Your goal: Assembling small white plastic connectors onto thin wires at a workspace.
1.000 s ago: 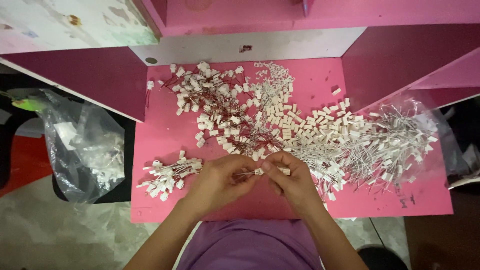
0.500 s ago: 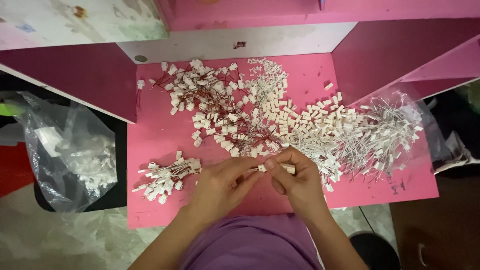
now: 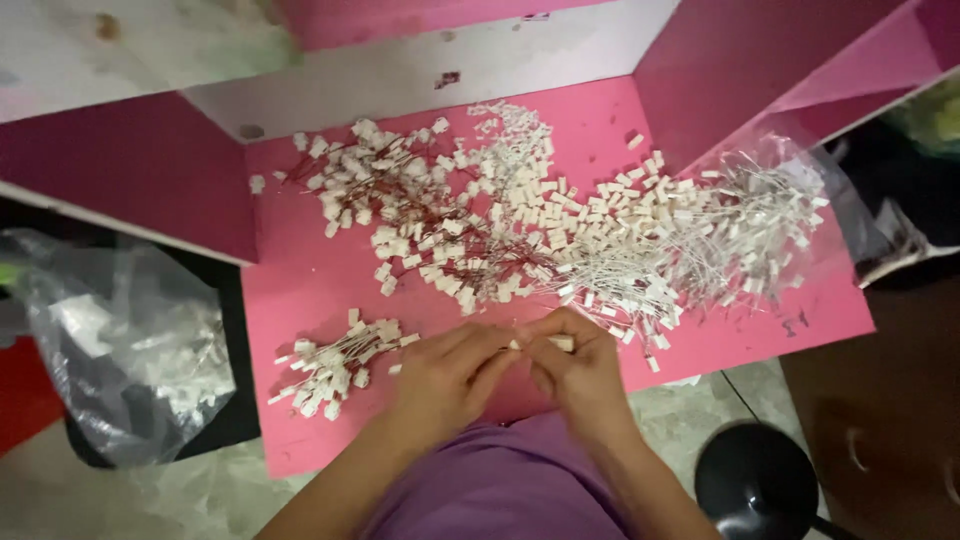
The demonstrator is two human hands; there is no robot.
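Observation:
My left hand and my right hand meet at the near edge of a pink table. Together they pinch a small white connector piece with a thin wire between the fingertips. Just left of my left hand lies a small bundle of white connectors on white wires. Beyond my hands spreads a heap of white connectors with red wires, a pile of loose white connector housings, and to the right a mass of white-wired pieces.
A clear plastic bag with white parts hangs at the left beside the table. Pink side walls and a white back panel enclose the table. A round black stool base stands on the floor at lower right.
The view has shifted slightly; my hands stay together at the near edge, fingers working the same small connector. The piles have not moved.

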